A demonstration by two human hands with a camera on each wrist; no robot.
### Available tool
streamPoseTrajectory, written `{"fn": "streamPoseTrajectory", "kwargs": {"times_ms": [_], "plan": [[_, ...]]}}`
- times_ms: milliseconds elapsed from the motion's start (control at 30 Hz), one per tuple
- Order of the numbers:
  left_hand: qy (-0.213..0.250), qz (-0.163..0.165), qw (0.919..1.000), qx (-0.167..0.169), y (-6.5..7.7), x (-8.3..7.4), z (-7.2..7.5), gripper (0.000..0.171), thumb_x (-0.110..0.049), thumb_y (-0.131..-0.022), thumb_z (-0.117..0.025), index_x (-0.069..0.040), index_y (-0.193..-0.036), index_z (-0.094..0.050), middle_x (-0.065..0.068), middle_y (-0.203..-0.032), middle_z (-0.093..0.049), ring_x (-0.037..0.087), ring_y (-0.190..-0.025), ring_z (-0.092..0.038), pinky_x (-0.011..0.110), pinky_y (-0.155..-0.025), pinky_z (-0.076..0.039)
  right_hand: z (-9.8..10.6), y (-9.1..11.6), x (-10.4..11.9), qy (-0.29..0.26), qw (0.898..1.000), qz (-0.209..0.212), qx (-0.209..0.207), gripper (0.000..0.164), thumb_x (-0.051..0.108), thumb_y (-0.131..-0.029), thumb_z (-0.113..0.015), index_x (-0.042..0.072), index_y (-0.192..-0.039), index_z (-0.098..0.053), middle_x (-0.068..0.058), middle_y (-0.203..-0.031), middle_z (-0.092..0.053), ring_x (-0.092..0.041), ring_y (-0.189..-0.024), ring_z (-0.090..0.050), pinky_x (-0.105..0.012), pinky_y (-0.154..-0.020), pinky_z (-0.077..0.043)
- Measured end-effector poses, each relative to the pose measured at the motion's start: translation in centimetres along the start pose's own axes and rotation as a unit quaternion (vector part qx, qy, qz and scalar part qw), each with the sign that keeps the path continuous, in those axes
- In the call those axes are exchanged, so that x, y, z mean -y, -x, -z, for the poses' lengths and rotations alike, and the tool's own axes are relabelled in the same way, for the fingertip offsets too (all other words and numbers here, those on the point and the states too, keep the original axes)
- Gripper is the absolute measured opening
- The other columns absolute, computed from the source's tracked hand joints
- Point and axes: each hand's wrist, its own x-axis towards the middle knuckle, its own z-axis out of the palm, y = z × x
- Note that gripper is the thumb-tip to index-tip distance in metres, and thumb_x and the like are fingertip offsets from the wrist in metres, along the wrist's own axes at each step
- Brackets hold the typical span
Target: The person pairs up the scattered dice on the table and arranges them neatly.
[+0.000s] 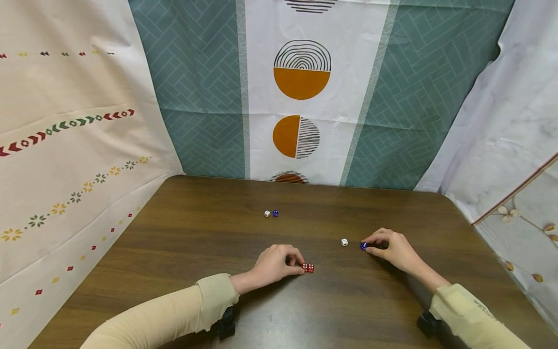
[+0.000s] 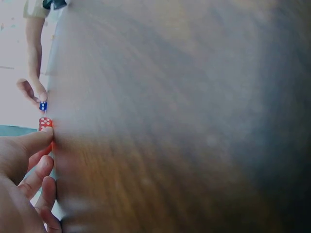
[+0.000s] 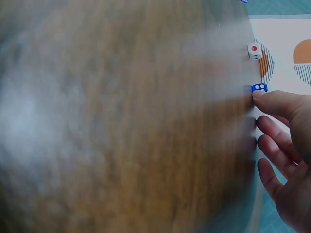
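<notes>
Tabletop [image 1: 196, 237] is under my remote observation. Left hand [image 1: 274, 264] pinches a red die [image 1: 304, 268], fingertips nearly together; a second red die [image 1: 311, 268] sits directly right of it. Right hand [image 1: 395, 249] pinches a blue die [image 1: 364, 246], fingertips narrowed, just right of a white die [image 1: 344, 242].

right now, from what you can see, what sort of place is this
Probably an indoor booth set up for tabletop work: a wood-look table stands before a teal-and-white patterned cloth, with a pale patterned cloth along its left, and small dice on top.
</notes>
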Motion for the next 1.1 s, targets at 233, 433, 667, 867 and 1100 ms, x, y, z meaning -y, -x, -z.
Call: {"fn": "streamPoseTrajectory", "kwargs": {"times_ms": [233,433,667,867,1100], "plan": [[0.002,0.001,1.0000,-0.001,0.0,0.1,-0.1,0.011,-0.031,-0.079,-0.083,-0.025,-0.084,-0.074,-0.014,-0.066,-0.053,-0.003,-0.056,-0.037,0.017,-0.051,-0.028,-0.4,-0.1,0.5,0.001,1.000,0.005,-0.014,0.016,0.021,-0.080,-0.082,0.027,-0.095,-0.078,0.011,-0.090,-0.069,-0.005,-0.080,-0.058,-0.021,-0.070,-0.047],[0.002,0.001,1.0000,0.000,0.0,0.1,-0.1,0.012,-0.031,-0.079,-0.083,-0.025,-0.084,-0.074,-0.014,-0.066,-0.053,-0.003,-0.055,-0.037,0.017,-0.050,-0.028,-0.4,-0.4,1.2,-0.011,1.000,-0.001,-0.023,0.015,0.023,-0.081,-0.081,0.027,-0.096,-0.078,0.011,-0.091,-0.069,-0.004,-0.081,-0.059,-0.022,-0.071,-0.047],[-0.001,0.002,1.0000,0.000,0.0,0.0,-0.1,0.012,-0.032,-0.079,-0.083,-0.025,-0.085,-0.074,-0.014,-0.066,-0.053,-0.003,-0.056,-0.037,0.017,-0.051,-0.028,-0.2,-1.1,3.1,-0.018,0.999,-0.002,-0.045,0.016,0.023,-0.081,-0.081,0.024,-0.096,-0.078,0.010,-0.090,-0.070,-0.006,-0.081,-0.061,-0.023,-0.070,-0.049],[0.000,0.002,1.0000,0.000,0.0,0.0,-0.1,0.012,-0.032,-0.079,-0.083,-0.025,-0.085,-0.074,-0.014,-0.066,-0.053,-0.003,-0.056,-0.038,0.017,-0.051,-0.029,-0.3,-1.7,5.0,-0.036,0.998,-0.011,-0.050,0.016,0.022,-0.080,-0.082,0.024,-0.095,-0.078,0.010,-0.089,-0.070,-0.004,-0.080,-0.061,-0.023,-0.069,-0.049],[0.005,-0.001,1.0000,0.001,0.0,0.1,-0.1,0.012,-0.031,-0.079,-0.082,-0.025,-0.085,-0.074,-0.013,-0.066,-0.053,-0.003,-0.056,-0.037,0.017,-0.051,-0.028,-1.0,-2.2,7.1,-0.069,0.997,-0.024,-0.040,0.016,0.023,-0.081,-0.082,0.024,-0.096,-0.077,0.009,-0.092,-0.069,-0.005,-0.077,-0.060,-0.022,-0.067,-0.049]]}}
